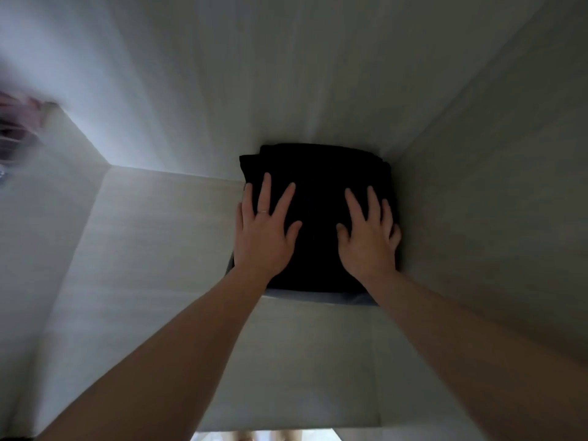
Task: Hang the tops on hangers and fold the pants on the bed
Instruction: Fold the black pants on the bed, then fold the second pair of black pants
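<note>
Just right of centre: folded black garment [318,186], lying on a pale shelf [143,249] inside a cupboard, set close to the 3 o'clock corner at the junction of back panel [254,74] and side panel [493,218]. Stacked on a blue-grey folded item [321,296], with only its near edge visible at 6 o'clock of the stack.

On the 9 o'clock half of the black piece: left hand [264,237], laid flat, fingers straight and spread, pressing down, gripping nothing; thin ring [263,211] on one finger. On the 3 o'clock half: right hand [369,240], also flat with fingers extended, outer fingers reaching the garment's edge; no grasp evident.

At 9 o'clock of frame: blurred reddish shapes [16,122], not identifiable.

Progress, as judged: at least two pieces folded and stacked on the shelf. Top piece probably pants, type not confirmable. Looks like the settling of the stack, late in the folding part. Bed, hangers and tops not in view; hanging part and remaining count not assessable.
</note>
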